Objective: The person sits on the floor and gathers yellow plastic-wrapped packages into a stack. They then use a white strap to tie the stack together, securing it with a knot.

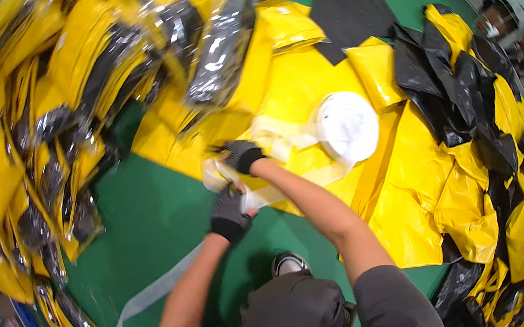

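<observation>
A white strap [333, 174] runs in loose loops from a round white roll [348, 128] that lies on a yellow sheet [298, 72]. My left hand [231, 214], in a dark grey glove with bare fingertips, is closed on the strap near the sheet's front edge. Just beyond it, my right hand [240, 156], gloved likewise, is closed around the strap above the sheet; its fingers are partly blurred. Between the hands the strap bends into a small loop. A long tail of strap [154, 291] hangs past my left forearm toward the lower edge.
Stacks of folded yellow and black pieces in clear wrapping [87, 51] curve along the left. Crumpled yellow and black sheets [442, 83] heap up on the right. Green floor [143, 213] shows between them, with a shoe [290, 264] on it. A black sheet [349, 15] lies at the back.
</observation>
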Available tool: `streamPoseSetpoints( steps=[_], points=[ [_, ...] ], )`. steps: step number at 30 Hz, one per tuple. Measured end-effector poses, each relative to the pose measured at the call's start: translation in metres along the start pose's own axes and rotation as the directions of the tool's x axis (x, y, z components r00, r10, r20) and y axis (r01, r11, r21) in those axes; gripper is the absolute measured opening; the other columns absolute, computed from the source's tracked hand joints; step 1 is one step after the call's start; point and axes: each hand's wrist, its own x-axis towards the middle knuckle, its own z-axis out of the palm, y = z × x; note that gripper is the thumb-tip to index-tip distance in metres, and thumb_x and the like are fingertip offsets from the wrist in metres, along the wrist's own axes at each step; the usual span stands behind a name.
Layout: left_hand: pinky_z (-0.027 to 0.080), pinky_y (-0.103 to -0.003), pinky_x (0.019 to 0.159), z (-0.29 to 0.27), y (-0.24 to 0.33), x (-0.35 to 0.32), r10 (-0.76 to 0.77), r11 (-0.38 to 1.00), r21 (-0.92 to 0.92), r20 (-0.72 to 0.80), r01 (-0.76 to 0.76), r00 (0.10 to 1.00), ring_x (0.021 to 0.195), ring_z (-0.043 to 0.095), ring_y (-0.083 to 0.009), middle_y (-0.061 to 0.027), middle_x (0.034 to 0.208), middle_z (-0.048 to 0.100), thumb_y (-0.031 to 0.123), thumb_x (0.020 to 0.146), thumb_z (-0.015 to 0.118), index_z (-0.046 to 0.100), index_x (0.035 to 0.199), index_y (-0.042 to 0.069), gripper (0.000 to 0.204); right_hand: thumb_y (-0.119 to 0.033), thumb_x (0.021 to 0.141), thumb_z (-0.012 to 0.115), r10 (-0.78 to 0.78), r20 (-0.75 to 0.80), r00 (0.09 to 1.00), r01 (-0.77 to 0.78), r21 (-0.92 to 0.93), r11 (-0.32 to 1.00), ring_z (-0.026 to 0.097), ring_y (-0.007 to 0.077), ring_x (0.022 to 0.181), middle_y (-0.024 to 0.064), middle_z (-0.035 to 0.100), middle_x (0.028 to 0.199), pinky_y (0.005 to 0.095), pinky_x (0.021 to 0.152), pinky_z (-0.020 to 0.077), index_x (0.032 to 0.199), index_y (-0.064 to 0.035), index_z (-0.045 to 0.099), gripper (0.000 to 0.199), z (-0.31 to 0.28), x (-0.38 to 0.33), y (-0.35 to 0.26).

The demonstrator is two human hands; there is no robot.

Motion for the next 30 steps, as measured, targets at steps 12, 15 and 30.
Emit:
streamPoseSetpoints(
  steps=[12,15,30],
  points=[
    [0.038,-0.047,0.090,-0.038,0.050,-0.083,-0.036,0.996,-0.092,-0.176,0.020,0.984,0.107,0.045,-0.0415,-0.0254,0.117,0.047,0.035,0.074,0.065,0.045,0.121,-0.002,0.063,-0.057,0.066,0.066,0.953,-0.301,0.037,-0.215,0.929,0.302,0.049,0.0285,0.106,0.0142,0.047,0.122,0.0366,0.087,0.0420,0.130,-0.0042,0.032,0.090,-0.212,-0.108,0.316],
    [0.039,-0.046,0.090,-0.055,0.037,-0.096,-0.125,0.990,-0.078,-0.126,0.116,0.984,0.108,0.045,-0.0415,-0.0230,0.122,0.045,0.030,0.078,0.062,0.042,0.125,0.000,0.059,-0.043,0.078,0.062,0.898,0.084,0.433,0.183,0.967,-0.179,0.051,0.0199,0.066,0.0045,0.051,0.074,0.0360,0.060,0.0438,0.089,-0.0149,0.049,0.033,-0.229,-0.115,0.370],
    [0.039,-0.042,0.094,-0.104,-0.024,-0.083,-0.279,-0.450,-0.878,0.313,0.165,0.908,0.113,0.048,-0.0295,-0.0153,0.126,0.046,0.058,0.088,0.031,0.037,0.131,0.006,0.068,-0.016,0.078,0.059,-0.131,-0.403,0.906,0.385,0.651,0.654,0.052,0.0191,0.064,0.0056,0.053,0.068,0.0290,0.059,0.0416,0.068,-0.0052,0.052,0.017,-0.196,-0.213,-0.019]
  ],
)
